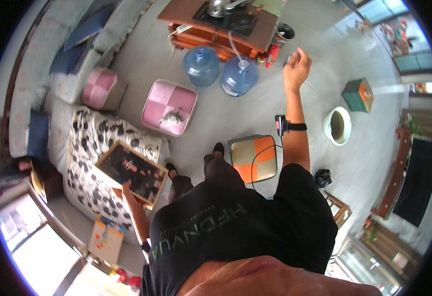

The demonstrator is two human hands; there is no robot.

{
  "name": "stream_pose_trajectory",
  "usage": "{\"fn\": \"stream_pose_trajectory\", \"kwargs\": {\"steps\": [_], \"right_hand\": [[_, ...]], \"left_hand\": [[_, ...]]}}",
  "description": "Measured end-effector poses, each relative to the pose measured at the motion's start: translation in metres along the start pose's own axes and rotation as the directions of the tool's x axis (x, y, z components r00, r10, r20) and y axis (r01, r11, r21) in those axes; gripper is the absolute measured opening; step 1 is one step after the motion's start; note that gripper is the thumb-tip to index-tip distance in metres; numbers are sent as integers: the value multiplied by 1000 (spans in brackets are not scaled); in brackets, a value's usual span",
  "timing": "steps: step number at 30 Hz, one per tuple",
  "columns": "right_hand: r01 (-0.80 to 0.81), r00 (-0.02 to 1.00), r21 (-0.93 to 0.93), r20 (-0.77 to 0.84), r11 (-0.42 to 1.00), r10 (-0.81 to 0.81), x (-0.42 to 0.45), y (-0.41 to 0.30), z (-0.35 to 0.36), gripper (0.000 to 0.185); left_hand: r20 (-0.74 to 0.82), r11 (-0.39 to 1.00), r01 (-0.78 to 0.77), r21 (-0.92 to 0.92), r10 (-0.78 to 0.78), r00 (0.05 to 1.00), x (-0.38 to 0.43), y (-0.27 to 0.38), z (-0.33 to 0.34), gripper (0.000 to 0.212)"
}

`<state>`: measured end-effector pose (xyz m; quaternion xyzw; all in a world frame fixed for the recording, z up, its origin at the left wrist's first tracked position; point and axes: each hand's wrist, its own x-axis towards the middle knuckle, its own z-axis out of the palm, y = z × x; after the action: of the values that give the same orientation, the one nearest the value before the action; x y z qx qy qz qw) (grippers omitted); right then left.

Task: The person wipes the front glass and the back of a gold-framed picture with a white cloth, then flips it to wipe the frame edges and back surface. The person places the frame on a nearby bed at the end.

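My left hand (127,192) grips the near edge of a flat wood-framed panel (108,162) with a dark, glossy face and pinkish patches. The panel is tilted, in front of a sofa throw with black spots (86,148). Out to the right, my right hand (296,72) is raised above the tiled floor with its fingers bent. A small dark thing shows at its fingertips, too blurred to name; whether the hand holds it is unclear. A black strap with a small device (282,125) circles my right forearm, and a cable runs from it.
Two blue water jugs (201,66) stand before a wooden tea table (216,40); a tube enters one. A grey-white furry animal (172,117) lies on a pink stool (158,92). An orange-and-beige stool (254,159) stands close ahead. A white bucket (345,127) is at right.
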<state>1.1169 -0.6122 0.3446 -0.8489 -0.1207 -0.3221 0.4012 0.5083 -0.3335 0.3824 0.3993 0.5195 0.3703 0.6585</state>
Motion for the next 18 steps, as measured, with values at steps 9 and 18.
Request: {"fn": "stream_pose_trajectory", "kwargs": {"steps": [9, 18], "right_hand": [[-13, 531, 344, 798, 939, -285, -270, -129, 45, 16], [-70, -252, 379, 888, 923, -384, -552, -291, 144, 15]], "left_hand": [[-337, 968, 191, -165, -237, 911, 49, -49, -65, 51], [-563, 948, 139, -287, -284, 776, 41, -76, -248, 43]]}}
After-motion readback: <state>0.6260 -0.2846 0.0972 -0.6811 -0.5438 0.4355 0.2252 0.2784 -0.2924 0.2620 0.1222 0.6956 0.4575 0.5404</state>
